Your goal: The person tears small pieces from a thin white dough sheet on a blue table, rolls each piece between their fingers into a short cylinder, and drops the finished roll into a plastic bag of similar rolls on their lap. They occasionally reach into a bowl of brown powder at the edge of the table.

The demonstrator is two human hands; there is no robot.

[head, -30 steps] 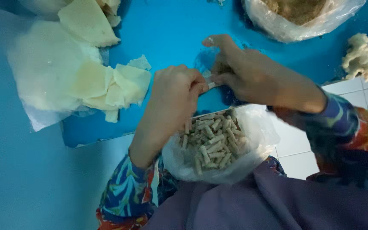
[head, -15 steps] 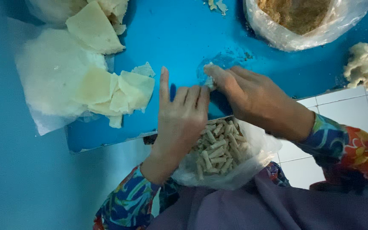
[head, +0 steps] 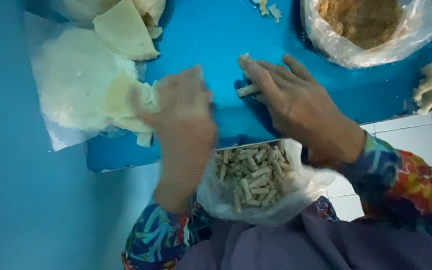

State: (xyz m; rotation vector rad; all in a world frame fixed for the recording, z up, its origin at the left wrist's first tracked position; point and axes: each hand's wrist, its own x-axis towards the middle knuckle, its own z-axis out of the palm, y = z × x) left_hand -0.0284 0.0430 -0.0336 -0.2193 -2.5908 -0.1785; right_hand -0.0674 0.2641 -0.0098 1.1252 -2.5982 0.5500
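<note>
Right grip (head: 296,107) over roll (head: 247,90) — touching

Small pale roll (head: 247,90): short cylinder, lying near-horizontal on the blue surface, pinned under the right hand (head: 296,107) fingertips. Thin pale wrapper sheets (head: 126,102): soft, overlapping, lying flat just beyond the left hand (head: 183,117); contact unclear from motion blur.

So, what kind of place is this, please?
Probably a home or small food-making spot, worked at floor level: a blue board lies on white floor tiles, with thin pastry sheets, a bag of brown filling and a bag of finished small rolls.
</note>
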